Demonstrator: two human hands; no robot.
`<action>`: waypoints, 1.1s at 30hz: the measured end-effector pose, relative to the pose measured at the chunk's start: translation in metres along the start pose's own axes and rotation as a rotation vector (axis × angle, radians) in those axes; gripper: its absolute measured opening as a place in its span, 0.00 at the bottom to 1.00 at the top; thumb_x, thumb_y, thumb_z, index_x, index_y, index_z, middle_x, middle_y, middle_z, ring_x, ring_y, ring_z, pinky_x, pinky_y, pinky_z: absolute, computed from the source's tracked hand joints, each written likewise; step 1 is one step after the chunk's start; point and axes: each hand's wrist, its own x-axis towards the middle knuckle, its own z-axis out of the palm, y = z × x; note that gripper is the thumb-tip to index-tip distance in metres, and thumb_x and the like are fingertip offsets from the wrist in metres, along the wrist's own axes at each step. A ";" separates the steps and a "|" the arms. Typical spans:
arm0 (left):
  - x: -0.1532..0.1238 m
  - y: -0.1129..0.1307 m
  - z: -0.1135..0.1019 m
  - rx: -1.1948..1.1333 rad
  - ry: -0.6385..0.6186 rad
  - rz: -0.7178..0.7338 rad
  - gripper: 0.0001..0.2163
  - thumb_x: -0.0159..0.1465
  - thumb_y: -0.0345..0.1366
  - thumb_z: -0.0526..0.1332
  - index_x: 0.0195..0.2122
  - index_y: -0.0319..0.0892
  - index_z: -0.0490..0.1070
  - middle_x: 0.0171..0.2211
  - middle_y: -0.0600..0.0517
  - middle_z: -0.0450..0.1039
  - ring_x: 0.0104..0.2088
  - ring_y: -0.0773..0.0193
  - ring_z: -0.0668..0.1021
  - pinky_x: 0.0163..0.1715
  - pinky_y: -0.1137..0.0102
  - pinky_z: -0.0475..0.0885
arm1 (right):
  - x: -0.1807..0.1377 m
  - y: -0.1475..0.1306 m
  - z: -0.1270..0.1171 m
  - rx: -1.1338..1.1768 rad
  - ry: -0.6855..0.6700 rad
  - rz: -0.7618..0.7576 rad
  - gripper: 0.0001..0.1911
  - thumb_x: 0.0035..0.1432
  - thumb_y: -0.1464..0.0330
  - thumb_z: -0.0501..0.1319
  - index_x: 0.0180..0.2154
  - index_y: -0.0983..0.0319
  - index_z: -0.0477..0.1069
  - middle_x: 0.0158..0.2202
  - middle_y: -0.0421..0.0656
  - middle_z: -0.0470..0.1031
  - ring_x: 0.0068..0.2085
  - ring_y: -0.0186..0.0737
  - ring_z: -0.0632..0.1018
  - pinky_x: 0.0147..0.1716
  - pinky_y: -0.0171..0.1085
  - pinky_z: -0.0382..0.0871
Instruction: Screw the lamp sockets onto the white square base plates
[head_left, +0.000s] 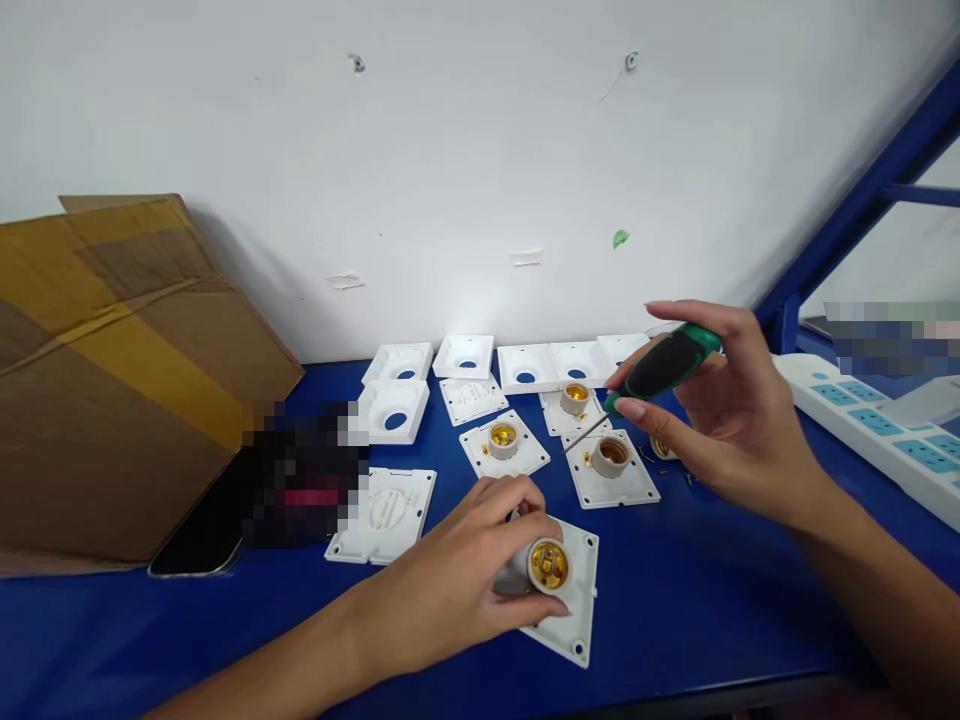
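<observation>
My left hand (465, 570) is closed around a white lamp socket with a brass inside (548, 566), which sits on a white square base plate (574, 618) near the front of the blue table (675, 600). My right hand (720, 410) hovers above and to the right, pinching a screwdriver with a green and black handle (664, 365). Its thin metal shaft (589, 433) slants down and to the left, over another socket plate (611, 470).
Several more white plates, some with sockets (504, 440), others plain covers (394, 410), lie along the back by the white wall. A flattened cardboard box (112, 380) leans at the left beside a phone (199, 545). A white power strip (877, 430) lies at the right. Small screws (688, 478) are scattered near my right hand.
</observation>
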 end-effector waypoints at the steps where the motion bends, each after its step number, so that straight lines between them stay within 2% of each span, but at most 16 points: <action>1: 0.000 0.000 0.000 0.011 0.005 0.004 0.16 0.65 0.35 0.74 0.52 0.48 0.75 0.53 0.49 0.71 0.57 0.52 0.73 0.58 0.62 0.70 | 0.001 0.001 -0.001 -0.007 0.001 -0.014 0.32 0.62 0.69 0.71 0.63 0.45 0.65 0.43 0.41 0.76 0.46 0.49 0.82 0.47 0.51 0.80; 6: -0.002 0.000 -0.004 0.011 0.035 0.031 0.18 0.68 0.28 0.66 0.58 0.51 0.73 0.53 0.51 0.74 0.58 0.54 0.72 0.59 0.62 0.70 | 0.013 0.012 -0.005 -0.018 -0.026 -0.021 0.32 0.64 0.68 0.71 0.65 0.48 0.63 0.40 0.40 0.76 0.46 0.48 0.82 0.47 0.50 0.78; 10: -0.003 -0.003 -0.009 -0.002 0.052 0.052 0.18 0.70 0.27 0.64 0.59 0.51 0.72 0.56 0.52 0.75 0.60 0.56 0.73 0.61 0.64 0.70 | 0.023 0.022 -0.004 -0.027 -0.084 0.024 0.31 0.65 0.65 0.69 0.65 0.52 0.61 0.40 0.42 0.77 0.46 0.48 0.81 0.47 0.50 0.77; 15: -0.001 -0.007 -0.012 -0.025 0.090 0.088 0.17 0.73 0.26 0.61 0.60 0.51 0.72 0.59 0.50 0.73 0.61 0.58 0.74 0.62 0.63 0.69 | 0.012 0.031 0.003 -0.012 -0.092 0.084 0.31 0.67 0.63 0.67 0.66 0.54 0.60 0.43 0.44 0.78 0.46 0.46 0.81 0.48 0.50 0.77; 17: 0.000 -0.008 -0.018 -0.049 0.121 0.098 0.17 0.71 0.29 0.65 0.59 0.51 0.73 0.59 0.50 0.73 0.60 0.58 0.75 0.62 0.63 0.70 | 0.004 0.032 0.005 -0.029 -0.108 0.104 0.31 0.67 0.62 0.68 0.66 0.54 0.60 0.43 0.44 0.79 0.45 0.46 0.81 0.48 0.51 0.77; 20: 0.002 -0.014 -0.034 -0.023 0.259 0.076 0.13 0.71 0.37 0.68 0.55 0.49 0.74 0.54 0.49 0.76 0.55 0.56 0.78 0.58 0.60 0.73 | -0.003 0.027 0.006 -0.054 -0.126 0.113 0.31 0.66 0.62 0.68 0.66 0.52 0.61 0.43 0.44 0.78 0.45 0.48 0.80 0.48 0.52 0.78; 21: 0.003 -0.018 -0.041 0.034 0.328 0.063 0.09 0.74 0.38 0.64 0.54 0.47 0.74 0.51 0.48 0.77 0.52 0.56 0.79 0.56 0.60 0.74 | -0.004 0.024 0.006 -0.053 -0.126 0.113 0.31 0.66 0.63 0.68 0.66 0.51 0.61 0.42 0.43 0.78 0.45 0.47 0.80 0.47 0.51 0.78; 23: 0.008 -0.029 -0.054 0.272 0.434 0.011 0.08 0.77 0.38 0.57 0.51 0.45 0.74 0.49 0.47 0.77 0.49 0.56 0.80 0.52 0.60 0.75 | -0.005 0.018 0.005 0.002 -0.143 0.135 0.29 0.68 0.63 0.66 0.66 0.49 0.60 0.42 0.42 0.77 0.43 0.45 0.79 0.43 0.48 0.78; 24: 0.011 -0.037 -0.060 0.429 0.424 -0.030 0.10 0.78 0.38 0.54 0.53 0.44 0.72 0.51 0.46 0.76 0.50 0.55 0.79 0.52 0.59 0.75 | -0.005 0.014 0.005 0.056 -0.179 0.165 0.29 0.68 0.64 0.65 0.66 0.49 0.59 0.42 0.42 0.77 0.42 0.44 0.79 0.40 0.46 0.78; 26: 0.021 -0.052 -0.070 0.524 0.384 -0.062 0.10 0.76 0.35 0.55 0.54 0.42 0.72 0.54 0.43 0.75 0.53 0.50 0.78 0.56 0.54 0.72 | -0.006 0.007 0.003 0.174 -0.333 0.247 0.30 0.69 0.64 0.64 0.67 0.48 0.57 0.42 0.41 0.77 0.40 0.41 0.78 0.37 0.42 0.76; 30: 0.046 -0.073 -0.083 0.639 0.288 -0.104 0.09 0.73 0.30 0.55 0.46 0.40 0.75 0.48 0.42 0.78 0.50 0.46 0.78 0.55 0.51 0.70 | -0.010 -0.003 0.004 0.288 -0.751 0.355 0.34 0.65 0.67 0.67 0.67 0.49 0.58 0.40 0.39 0.77 0.40 0.40 0.77 0.42 0.43 0.75; 33: 0.061 -0.080 -0.088 0.683 0.245 -0.138 0.07 0.71 0.30 0.57 0.42 0.40 0.75 0.45 0.41 0.79 0.48 0.46 0.79 0.54 0.53 0.70 | -0.014 -0.003 0.013 0.346 -0.956 0.424 0.35 0.59 0.68 0.70 0.65 0.52 0.62 0.44 0.42 0.80 0.42 0.41 0.78 0.40 0.41 0.72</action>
